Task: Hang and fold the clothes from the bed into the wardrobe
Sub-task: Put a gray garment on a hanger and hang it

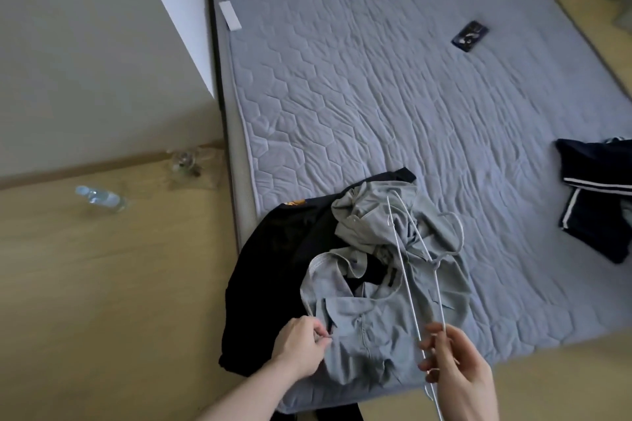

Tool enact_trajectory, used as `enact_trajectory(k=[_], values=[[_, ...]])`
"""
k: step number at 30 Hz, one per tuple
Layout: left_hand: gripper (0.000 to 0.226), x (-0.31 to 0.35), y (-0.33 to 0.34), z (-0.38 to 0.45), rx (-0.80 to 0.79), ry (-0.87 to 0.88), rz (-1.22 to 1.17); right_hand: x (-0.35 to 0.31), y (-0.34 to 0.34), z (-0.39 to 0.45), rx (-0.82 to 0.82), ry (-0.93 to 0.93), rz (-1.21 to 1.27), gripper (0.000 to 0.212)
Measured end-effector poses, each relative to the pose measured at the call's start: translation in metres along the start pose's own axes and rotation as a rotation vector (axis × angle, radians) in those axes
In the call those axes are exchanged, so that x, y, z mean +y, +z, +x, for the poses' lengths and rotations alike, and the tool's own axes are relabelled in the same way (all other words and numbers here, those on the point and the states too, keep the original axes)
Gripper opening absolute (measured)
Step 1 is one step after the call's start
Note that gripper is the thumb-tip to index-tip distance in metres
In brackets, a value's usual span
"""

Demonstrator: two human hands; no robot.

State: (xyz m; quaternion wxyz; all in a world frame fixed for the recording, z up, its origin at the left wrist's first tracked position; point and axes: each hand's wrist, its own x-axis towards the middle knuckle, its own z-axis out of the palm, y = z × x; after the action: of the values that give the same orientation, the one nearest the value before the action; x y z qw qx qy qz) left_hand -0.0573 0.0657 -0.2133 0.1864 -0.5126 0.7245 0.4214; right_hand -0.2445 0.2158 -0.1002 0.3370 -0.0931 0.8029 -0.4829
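Observation:
A crumpled grey shirt (379,290) lies at the near left corner of the bed (393,96), on top of a black garment (273,270) that hangs over the bed's edge. My left hand (302,342) pinches the shirt's left edge near its collar. My right hand (455,366) holds a thin white wire hanger (408,270), which stretches away from me over the shirt. A dark navy garment with white stripes (596,191) lies at the bed's right edge.
A dark phone (470,36) lies far out on the quilted grey mattress. A white label (230,15) sits near the bed's left edge. On the wooden floor to the left are a plastic water bottle (101,198) and a glass (183,164) by the wall.

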Motion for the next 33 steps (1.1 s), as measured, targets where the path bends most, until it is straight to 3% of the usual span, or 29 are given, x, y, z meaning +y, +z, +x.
enact_trajectory(k=[9, 15, 21, 26, 33], values=[[0.028, 0.080, -0.144, -0.190, 0.148, 0.409, -0.300, -0.115, -0.057, -0.096, -0.091, -0.075, -0.247, 0.038], [0.024, 0.153, -0.257, -0.302, 0.338, 0.560, -0.501, -0.184, -0.086, -0.148, -0.188, -0.229, -0.403, 0.005], [0.032, 0.223, -0.331, -0.375, 0.472, 0.706, -0.628, -0.245, -0.087, -0.163, -0.287, -0.367, -0.400, 0.042], [0.029, 0.272, -0.374, -0.412, 0.521, 0.801, -0.747, -0.309, -0.082, -0.138, -0.277, -0.473, -0.381, 0.075], [0.029, 0.293, -0.440, -0.454, 0.827, 0.887, -0.728, -0.391, -0.076, -0.098, -0.358, -0.573, -0.292, 0.033]])
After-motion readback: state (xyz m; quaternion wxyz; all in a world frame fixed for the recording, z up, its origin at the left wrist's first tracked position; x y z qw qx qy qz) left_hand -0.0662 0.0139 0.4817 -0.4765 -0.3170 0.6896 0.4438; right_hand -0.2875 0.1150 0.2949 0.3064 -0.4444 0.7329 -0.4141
